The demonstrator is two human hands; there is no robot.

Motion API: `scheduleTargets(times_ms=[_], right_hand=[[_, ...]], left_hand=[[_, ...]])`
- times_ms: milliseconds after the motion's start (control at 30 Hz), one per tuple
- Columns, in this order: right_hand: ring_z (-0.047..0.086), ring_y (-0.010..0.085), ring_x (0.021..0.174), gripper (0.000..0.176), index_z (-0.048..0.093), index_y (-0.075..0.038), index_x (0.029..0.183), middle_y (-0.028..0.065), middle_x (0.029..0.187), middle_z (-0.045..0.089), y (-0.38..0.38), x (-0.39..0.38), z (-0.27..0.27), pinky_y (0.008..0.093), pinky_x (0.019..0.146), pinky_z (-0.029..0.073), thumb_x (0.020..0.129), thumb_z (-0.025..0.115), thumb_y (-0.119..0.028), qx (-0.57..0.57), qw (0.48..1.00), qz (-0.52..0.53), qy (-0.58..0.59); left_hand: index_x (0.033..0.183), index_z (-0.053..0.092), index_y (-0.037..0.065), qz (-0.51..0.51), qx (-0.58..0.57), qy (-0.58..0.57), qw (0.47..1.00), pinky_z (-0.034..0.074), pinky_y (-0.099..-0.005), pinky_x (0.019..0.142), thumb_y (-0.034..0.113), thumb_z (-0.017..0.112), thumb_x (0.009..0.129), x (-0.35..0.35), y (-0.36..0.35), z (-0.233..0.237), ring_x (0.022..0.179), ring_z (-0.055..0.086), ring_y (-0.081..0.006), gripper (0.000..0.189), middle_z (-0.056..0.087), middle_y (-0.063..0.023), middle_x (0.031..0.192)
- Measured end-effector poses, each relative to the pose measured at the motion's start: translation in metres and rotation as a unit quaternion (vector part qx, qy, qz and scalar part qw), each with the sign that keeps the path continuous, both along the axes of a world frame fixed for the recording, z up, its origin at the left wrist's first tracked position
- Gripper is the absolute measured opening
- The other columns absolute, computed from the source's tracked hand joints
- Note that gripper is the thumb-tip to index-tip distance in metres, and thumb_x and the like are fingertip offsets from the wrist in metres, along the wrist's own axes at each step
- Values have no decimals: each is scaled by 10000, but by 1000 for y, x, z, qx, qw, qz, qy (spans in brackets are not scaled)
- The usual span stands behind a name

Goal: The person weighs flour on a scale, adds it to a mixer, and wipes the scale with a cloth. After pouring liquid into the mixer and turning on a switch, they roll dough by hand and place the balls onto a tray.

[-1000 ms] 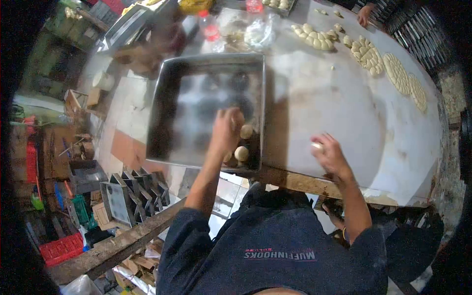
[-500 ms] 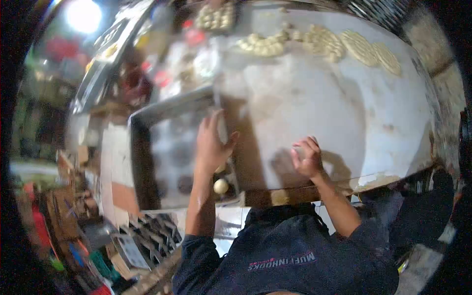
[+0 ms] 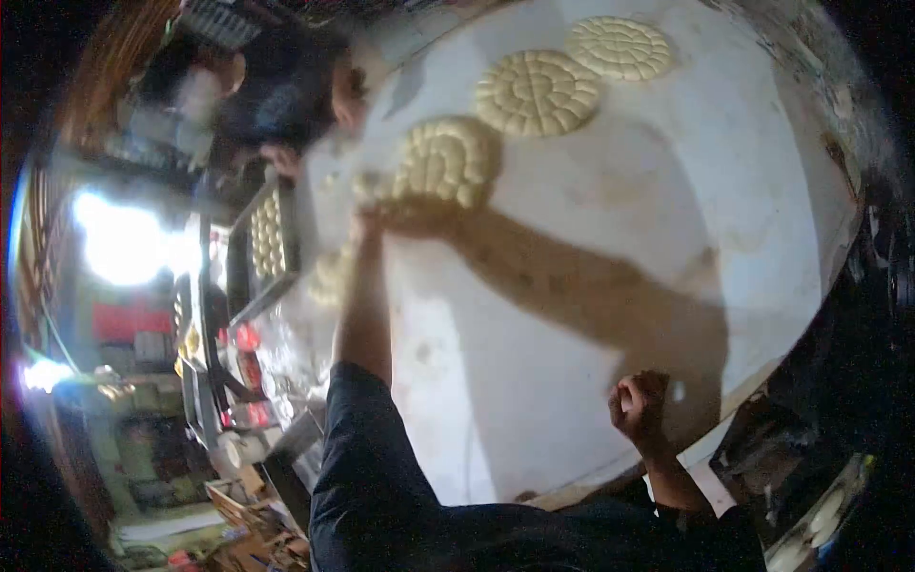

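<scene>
My left hand (image 3: 370,221) reaches across the pale worktable (image 3: 572,210), at the near-left edge of a round of cut dough (image 3: 443,162). A few loose dough pieces (image 3: 365,184) lie by its fingertips. Blur and shadow hide its fingers, so whether it grips a piece cannot be told. My right hand (image 3: 640,405) is curled into a fist low over the table's near right side, in shadow. What it holds, if anything, is hidden. Farther back lie a second dough round (image 3: 537,93) and a third dough round (image 3: 620,48), both cut into small pieces.
Another person's hand (image 3: 348,91) and dark clothing are across the table at the upper left. A tray of dough balls (image 3: 267,238) stands at the left edge. Nearer me are red-lidded containers (image 3: 248,338) and part of a dark metal tray (image 3: 295,448).
My view has swung towards the far dough rounds. My left hand has left the metal tray near me and stretched out to the dough. My right hand stays near the table edge, its fingers curled.
</scene>
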State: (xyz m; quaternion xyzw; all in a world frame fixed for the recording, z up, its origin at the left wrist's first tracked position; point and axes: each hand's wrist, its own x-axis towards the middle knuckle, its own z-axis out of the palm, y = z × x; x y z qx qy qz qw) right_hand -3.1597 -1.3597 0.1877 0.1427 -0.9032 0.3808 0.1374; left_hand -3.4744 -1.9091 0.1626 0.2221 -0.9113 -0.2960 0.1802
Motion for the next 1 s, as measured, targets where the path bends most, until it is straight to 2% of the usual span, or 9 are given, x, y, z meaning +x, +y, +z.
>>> scheduleTargets(times_ms=[200, 333, 400, 433, 667, 733, 800, 900, 1000], right_hand=[[480, 311, 662, 127, 493, -104, 679, 100, 651, 464, -9, -21, -4, 427, 658, 351, 724, 604, -147, 18, 997, -28, -68], [510, 288, 686, 127, 515, -103, 716, 92, 681, 494, -14, -33, -2, 406, 654, 383, 752, 608, -183, 31, 999, -14, 9], [503, 223, 626, 131, 507, -62, 734, 61, 659, 492, -20, -35, -8, 365, 629, 400, 739, 624, -120, -138, 980, 7, -144], [515, 207, 630, 132, 516, -52, 743, 63, 670, 504, -27, -38, -14, 344, 614, 415, 755, 625, -127, -143, 987, -14, -77], [547, 139, 735, 221, 536, -26, 926, 49, 761, 549, -60, -20, -50, 295, 694, 453, 841, 625, -210, -223, 972, 64, -40], [576, 157, 798, 406, 526, -15, 1075, 71, 823, 583, -89, 31, -16, 302, 740, 470, 873, 611, -357, -201, 949, 185, -156], [585, 176, 912, 496, 490, -29, 1207, 116, 950, 609, -135, 93, 1, 322, 820, 476, 877, 603, -382, -232, 900, 259, -262], [567, 187, 978, 420, 502, -18, 1180, 123, 1038, 583, -187, 154, 10, 339, 810, 506, 860, 646, -250, -272, 922, 223, -163], [572, 156, 906, 372, 519, 2, 1138, 103, 1031, 580, -200, 163, -32, 269, 708, 527, 833, 676, -139, -410, 872, 190, -190]], left_hand=[[1092, 512, 45, 80, 97, 1, 992, 448, -314, 717, 322, 530, 919, -43, 19, -5, 843, 519, -194, 327, 546, -73, 993], [1037, 530, 72, 155, 151, 66, 974, 442, -310, 642, 328, 517, 922, 47, 58, -16, 759, 516, -164, 281, 549, -44, 933], [1010, 539, 85, 198, 214, 123, 949, 440, -308, 605, 330, 510, 924, 108, 97, -11, 717, 514, -149, 262, 551, -29, 903], [996, 544, 91, 212, 261, 154, 929, 438, -307, 586, 332, 507, 924, 142, 122, -4, 696, 513, -142, 254, 551, -22, 888], [945, 566, 124, 21, 790, 160, 592, 489, -270, 605, 333, 543, 917, 391, 233, 18, 781, 559, -118, 212, 552, -14, 906], [992, 549, 97, -53, 757, 181, 625, 520, -313, 676, 294, 585, 901, 444, 245, 7, 905, 551, -134, 220, 538, -43, 1016], [1051, 499, 63, -92, 552, 185, 808, 504, -332, 729, 207, 583, 911, 478, 246, -21, 996, 512, -140, 217, 510, -59, 1106], [1084, 438, 31, -75, 577, 205, 787, 469, -245, 712, 134, 559, 926, 508, 246, 4, 946, 527, -108, 224, 547, -65, 1015], [1140, 440, 21, -131, 344, 142, 919, 460, -252, 654, 138, 594, 905, 539, 219, 27, 806, 553, -107, 305, 576, -55, 901]])
